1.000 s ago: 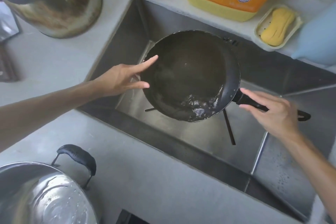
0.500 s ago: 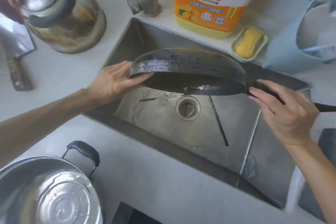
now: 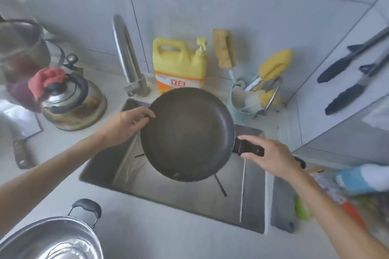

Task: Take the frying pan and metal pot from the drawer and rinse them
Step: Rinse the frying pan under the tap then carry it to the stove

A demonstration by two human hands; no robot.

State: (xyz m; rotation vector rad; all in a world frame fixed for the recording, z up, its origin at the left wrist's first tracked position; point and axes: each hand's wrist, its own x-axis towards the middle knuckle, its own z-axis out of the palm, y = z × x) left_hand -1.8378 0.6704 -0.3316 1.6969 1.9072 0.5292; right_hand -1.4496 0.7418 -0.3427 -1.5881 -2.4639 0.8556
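Observation:
The dark frying pan (image 3: pixel 187 134) is held above the steel sink (image 3: pixel 109 164), its inside facing up toward me. My left hand (image 3: pixel 126 126) grips the pan's left rim with the thumb over the edge. My right hand (image 3: pixel 271 155) is wrapped around its black handle (image 3: pixel 248 148) on the right. The metal pot (image 3: pixel 52 237) with a black side handle stands on the counter at the lower left, wet inside.
A faucet (image 3: pixel 126 57) rises behind the sink. A kettle (image 3: pixel 71 99) and a cleaver (image 3: pixel 21 132) lie at the left. Yellow detergent jug (image 3: pixel 179 65) and a brush holder (image 3: pixel 252 99) stand behind the pan. Tongs (image 3: pixel 349 82) hang at the right. Packets (image 3: pixel 357 185) lie on the right counter.
The pan was tipped on edge to pour out its water; now it is turned back with its inside up and lifted higher. My view has risen to show the wall.

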